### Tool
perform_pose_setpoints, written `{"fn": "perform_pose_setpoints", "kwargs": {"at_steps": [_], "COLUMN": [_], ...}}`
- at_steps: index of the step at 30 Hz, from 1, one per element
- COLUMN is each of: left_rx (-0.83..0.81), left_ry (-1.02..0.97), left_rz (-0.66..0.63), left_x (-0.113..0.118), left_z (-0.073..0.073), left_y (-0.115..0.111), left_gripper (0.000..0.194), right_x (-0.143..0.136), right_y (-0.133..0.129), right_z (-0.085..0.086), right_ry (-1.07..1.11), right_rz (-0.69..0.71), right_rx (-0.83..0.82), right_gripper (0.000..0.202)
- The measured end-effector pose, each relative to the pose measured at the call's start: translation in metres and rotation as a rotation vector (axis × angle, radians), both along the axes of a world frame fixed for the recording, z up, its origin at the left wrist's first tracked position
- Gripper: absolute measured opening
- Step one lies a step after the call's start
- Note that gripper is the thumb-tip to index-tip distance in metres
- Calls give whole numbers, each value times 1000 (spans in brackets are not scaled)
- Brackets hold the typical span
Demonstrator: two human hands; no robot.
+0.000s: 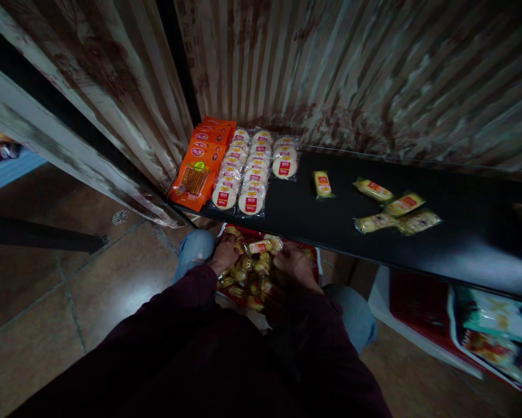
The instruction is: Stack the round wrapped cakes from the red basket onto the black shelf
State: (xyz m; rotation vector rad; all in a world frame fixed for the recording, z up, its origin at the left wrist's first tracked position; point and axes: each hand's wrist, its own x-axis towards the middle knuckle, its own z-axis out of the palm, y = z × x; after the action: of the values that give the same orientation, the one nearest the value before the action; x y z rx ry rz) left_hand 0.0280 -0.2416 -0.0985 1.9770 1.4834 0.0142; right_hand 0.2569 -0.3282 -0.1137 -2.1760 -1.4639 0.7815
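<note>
Both my hands are down in a red tray with a white rim, filled with small yellow snacks in clear wrappers. My left hand reaches in at the left side, its fingers bent among the packs; what they grip is hidden. On the right, my right hand has its fingers closed at the end of a wrapped snack cake with a red and orange label. That cake lies on top of the others, between my two hands. The tray sits between my knees, under the shelf's front edge.
On the black shelf lie orange snack bags, rows of round white rice crackers, one single wrapped cake and a loose group of cakes. A pleated curtain hangs behind. Another basket stands lower right.
</note>
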Motion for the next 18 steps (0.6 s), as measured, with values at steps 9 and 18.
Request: {"fn": "perform_pose_setpoints", "kwargs": {"at_steps": [9,18], "left_rx": [341,331], "left_ry": [-102,30], "left_rz": [-641,-540], "left_x": [-22,-9], "left_z": [-2,-28], "left_y": [-60,-44], "left_gripper": [24,17], "right_x": [-7,7], "right_y": [1,-16], "right_z": [2,3], "right_ry": [-123,-63], "right_rz": [130,11], "right_rx": [-10,29], "right_gripper": [19,13]}}
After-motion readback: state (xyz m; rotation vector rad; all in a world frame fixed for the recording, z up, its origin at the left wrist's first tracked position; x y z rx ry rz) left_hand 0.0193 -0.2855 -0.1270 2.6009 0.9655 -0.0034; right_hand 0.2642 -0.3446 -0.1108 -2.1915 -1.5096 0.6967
